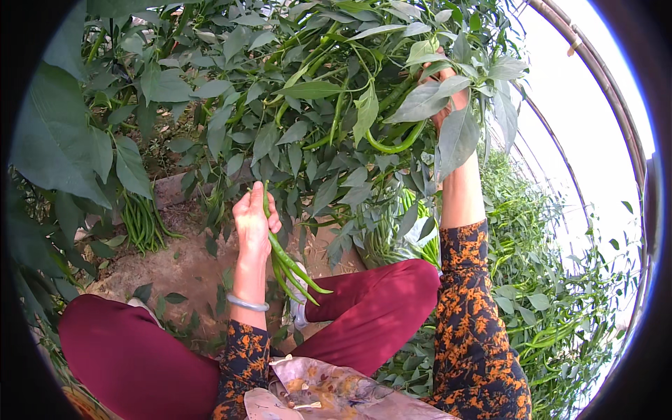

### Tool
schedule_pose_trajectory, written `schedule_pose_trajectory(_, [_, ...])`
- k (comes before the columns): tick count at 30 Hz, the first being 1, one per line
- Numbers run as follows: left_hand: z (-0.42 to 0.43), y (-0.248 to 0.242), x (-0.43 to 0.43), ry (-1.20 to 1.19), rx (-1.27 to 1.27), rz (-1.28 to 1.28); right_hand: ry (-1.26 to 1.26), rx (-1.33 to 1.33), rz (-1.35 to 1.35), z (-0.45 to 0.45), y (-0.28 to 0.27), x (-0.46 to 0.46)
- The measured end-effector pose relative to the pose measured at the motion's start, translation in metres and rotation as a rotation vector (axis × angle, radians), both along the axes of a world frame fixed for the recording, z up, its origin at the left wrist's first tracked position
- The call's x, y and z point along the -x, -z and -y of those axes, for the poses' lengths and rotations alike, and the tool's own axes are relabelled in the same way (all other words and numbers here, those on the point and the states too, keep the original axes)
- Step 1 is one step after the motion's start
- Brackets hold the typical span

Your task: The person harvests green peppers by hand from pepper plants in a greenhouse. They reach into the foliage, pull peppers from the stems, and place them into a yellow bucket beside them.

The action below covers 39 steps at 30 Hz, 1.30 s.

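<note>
Several long green chili peppers (294, 270) hang from my left hand (254, 215), which is closed around their upper ends above the bare soil. My right hand (449, 94) reaches up among the pepper plant leaves at the upper right; leaves cover most of it, so what its fingers touch cannot be made out. Just left of that hand, a curved green pepper (396, 147) hangs on the plant among more peppers and dense leaves.
A pile of green peppers (142, 223) lies on the soil (184, 268) at the left. Beyond my right knee stands a clear plastic bag of peppers (388, 244). More pepper plants (530, 315) grow at the right, below curved greenhouse poles (604, 73). Large leaves (63, 136) hang close at the left.
</note>
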<state>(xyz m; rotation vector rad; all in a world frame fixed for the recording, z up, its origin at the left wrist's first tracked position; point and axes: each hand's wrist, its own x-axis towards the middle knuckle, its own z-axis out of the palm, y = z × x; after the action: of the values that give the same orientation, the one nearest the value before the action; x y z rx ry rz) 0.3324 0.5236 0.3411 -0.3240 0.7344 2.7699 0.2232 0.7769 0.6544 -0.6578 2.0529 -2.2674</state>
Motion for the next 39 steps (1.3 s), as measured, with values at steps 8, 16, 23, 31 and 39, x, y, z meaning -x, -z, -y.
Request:
schedule_pose_trajectory(8, [0.0,-0.002,-0.004,0.007,0.048,-0.038,0.38,-0.235,-0.173,0.027,0.013,-0.023])
schedule_pose_trajectory(16, [-0.003,-0.001,-0.006,0.02,0.052,-0.041,0.644,-0.625,-0.353,0.006,0.016,-0.022])
schedule_pose_trajectory(23, [0.01,-0.016,-0.007,-0.066,0.308,-0.096,0.748,-0.95,-0.503,-0.021,0.046,-0.06])
schedule_pose_trajectory(31, [-0.067,-0.162,0.086,-0.175,0.529,-0.738,0.789,-0.546,-0.407,0.019,0.061,-0.054])
schedule_pose_trajectory(39, [-0.083,-0.24,0.132,0.395,-0.117,-0.754,0.673,-0.29,-0.285,0.049,0.05,-0.065])
